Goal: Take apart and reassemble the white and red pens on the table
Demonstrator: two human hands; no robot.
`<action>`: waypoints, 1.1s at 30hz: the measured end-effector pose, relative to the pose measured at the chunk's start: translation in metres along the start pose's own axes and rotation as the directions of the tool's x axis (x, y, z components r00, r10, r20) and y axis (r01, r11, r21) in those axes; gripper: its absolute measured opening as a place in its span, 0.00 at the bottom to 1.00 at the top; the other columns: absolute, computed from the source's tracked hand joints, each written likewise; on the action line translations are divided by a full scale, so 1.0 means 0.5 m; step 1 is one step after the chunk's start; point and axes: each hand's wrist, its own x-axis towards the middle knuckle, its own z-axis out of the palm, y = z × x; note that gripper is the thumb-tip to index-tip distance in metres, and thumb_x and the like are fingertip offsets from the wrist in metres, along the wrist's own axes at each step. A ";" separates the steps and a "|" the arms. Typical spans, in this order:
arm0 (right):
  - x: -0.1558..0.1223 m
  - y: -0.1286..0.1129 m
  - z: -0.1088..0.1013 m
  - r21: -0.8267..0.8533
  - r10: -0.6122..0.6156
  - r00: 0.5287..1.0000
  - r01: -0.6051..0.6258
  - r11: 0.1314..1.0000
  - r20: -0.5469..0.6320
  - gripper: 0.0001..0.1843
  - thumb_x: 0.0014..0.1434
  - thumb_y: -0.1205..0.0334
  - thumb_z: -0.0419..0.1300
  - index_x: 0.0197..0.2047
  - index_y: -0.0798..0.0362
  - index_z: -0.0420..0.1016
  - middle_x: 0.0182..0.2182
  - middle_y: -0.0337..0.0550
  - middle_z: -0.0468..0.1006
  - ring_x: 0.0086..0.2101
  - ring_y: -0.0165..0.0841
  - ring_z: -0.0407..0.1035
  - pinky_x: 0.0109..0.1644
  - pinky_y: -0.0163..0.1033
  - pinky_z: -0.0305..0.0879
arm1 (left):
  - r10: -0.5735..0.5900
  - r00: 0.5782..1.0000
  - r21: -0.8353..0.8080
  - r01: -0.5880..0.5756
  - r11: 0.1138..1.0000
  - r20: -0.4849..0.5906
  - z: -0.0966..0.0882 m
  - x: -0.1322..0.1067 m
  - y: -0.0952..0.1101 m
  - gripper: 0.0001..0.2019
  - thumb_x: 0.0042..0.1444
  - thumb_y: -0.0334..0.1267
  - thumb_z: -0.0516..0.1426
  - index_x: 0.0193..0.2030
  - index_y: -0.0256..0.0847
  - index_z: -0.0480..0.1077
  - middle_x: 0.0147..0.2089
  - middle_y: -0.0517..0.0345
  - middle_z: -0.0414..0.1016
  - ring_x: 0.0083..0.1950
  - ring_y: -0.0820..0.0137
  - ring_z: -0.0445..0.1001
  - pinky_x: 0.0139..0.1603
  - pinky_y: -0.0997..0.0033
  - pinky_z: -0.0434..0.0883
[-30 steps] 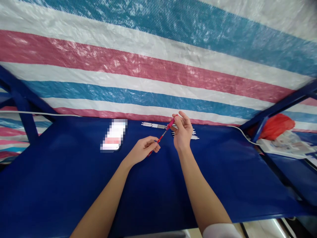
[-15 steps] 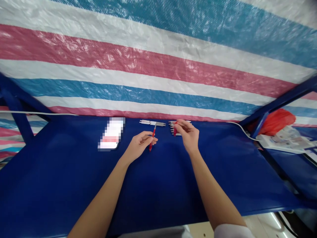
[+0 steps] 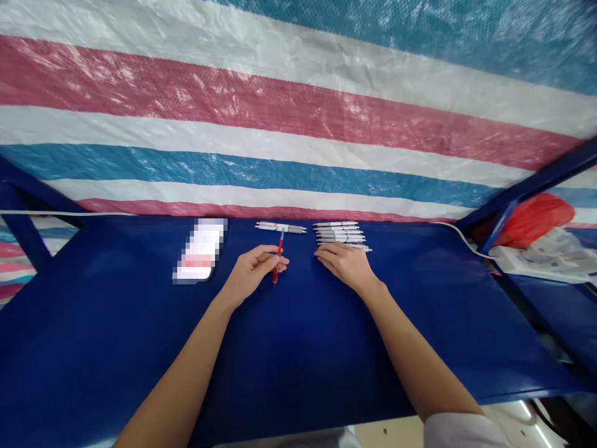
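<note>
My left hand [image 3: 254, 272] is closed on a slim red pen [image 3: 278, 258], pinched between thumb and fingers above the table. The pen stands nearly upright in view, its thin grey end uppermost. Palm down, my right hand [image 3: 347, 264] is low over the table with its fingers curled together, at the near side of a row of white-and-grey pens [image 3: 340, 231]. Its fingertips hide whatever is under them; no red piece shows there. Behind the left hand lie a few more white-and-grey pens [image 3: 268, 226], side by side.
A phone [image 3: 200, 252], its screen blurred out, lies on the blue table [image 3: 116, 336] to the left. Striped sheeting [image 3: 280, 112] hangs behind. Past the blue frame bar on the right are a red plastic bag [image 3: 541, 218] and a white cable [image 3: 459, 235].
My right hand has come down from above the pens to their near side, and the red piece it pinched is out of sight. The left hand keeps the red pen.
</note>
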 end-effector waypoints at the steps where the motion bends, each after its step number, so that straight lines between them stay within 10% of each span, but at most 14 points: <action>1: 0.001 0.001 -0.002 -0.038 -0.021 1.000 0.022 0.999 0.008 0.12 0.64 0.62 0.53 0.43 0.44 0.79 0.43 0.37 0.82 0.41 0.31 0.75 0.35 0.32 0.64 | -0.003 1.000 0.002 0.003 1.000 -0.001 0.000 0.000 0.000 0.17 0.55 0.47 0.61 0.47 0.38 0.70 0.41 0.48 0.81 0.39 0.63 0.80 0.46 0.58 0.76; 24: 0.001 -0.005 -0.014 -0.077 -0.038 0.999 0.035 0.996 -0.031 0.14 0.64 0.69 0.52 0.44 0.47 0.78 0.43 0.39 0.82 0.46 0.33 0.72 0.37 0.33 0.66 | 0.031 0.999 0.033 -0.030 0.999 -0.023 0.009 0.010 0.006 0.16 0.55 0.47 0.61 0.45 0.39 0.73 0.41 0.48 0.80 0.38 0.63 0.79 0.44 0.59 0.77; 30: 0.021 -0.067 -0.024 0.262 0.110 0.988 -0.078 0.962 -0.111 0.14 0.63 0.66 0.53 0.47 0.45 0.78 0.45 0.39 0.81 0.48 0.34 0.72 0.50 0.39 0.69 | 0.068 0.996 0.126 -0.061 0.990 -0.058 0.005 0.008 0.021 0.16 0.55 0.47 0.60 0.45 0.39 0.72 0.39 0.50 0.80 0.36 0.65 0.79 0.44 0.59 0.77; 33: 0.044 -0.106 -0.008 0.641 0.384 0.918 -0.238 0.730 -0.096 0.11 0.59 0.59 0.59 0.45 0.44 0.78 0.44 0.40 0.81 0.44 0.35 0.75 0.47 0.40 0.72 | 0.096 0.993 0.210 -0.079 0.975 -0.072 -0.004 0.005 0.024 0.15 0.56 0.47 0.59 0.46 0.40 0.72 0.40 0.51 0.80 0.37 0.65 0.79 0.45 0.61 0.76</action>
